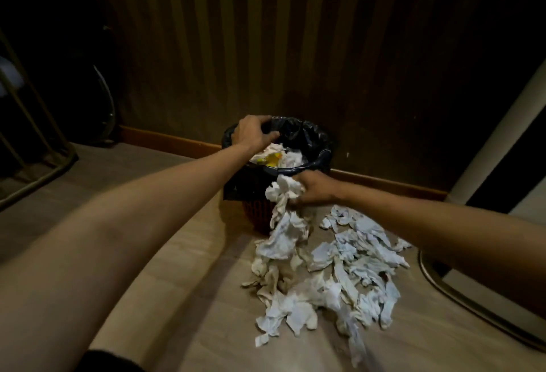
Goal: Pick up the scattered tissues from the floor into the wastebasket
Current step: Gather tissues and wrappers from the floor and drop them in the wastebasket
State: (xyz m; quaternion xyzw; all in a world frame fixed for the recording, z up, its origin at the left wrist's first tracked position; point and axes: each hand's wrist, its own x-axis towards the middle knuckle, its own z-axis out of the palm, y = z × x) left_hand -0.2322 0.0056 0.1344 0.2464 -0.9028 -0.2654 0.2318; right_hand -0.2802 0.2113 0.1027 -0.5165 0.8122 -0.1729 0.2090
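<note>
Left hand [251,133] grips wastebasket [317,147] rim; right hand [316,188] clutches tissues [283,194]; floor pile [348,277] near, perhaps touching.

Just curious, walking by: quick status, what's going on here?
Left hand gripping wastebasket rim. Right hand clutching tissue bunch below rim. Tissue pile on floor. Nothing blocking.

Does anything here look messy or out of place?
Yes. A heap of crumpled white tissues is strewn over the wooden floor beside the black-lined wastebasket. The right hand grips a trailing bunch; the left hand holds the rim.
</note>
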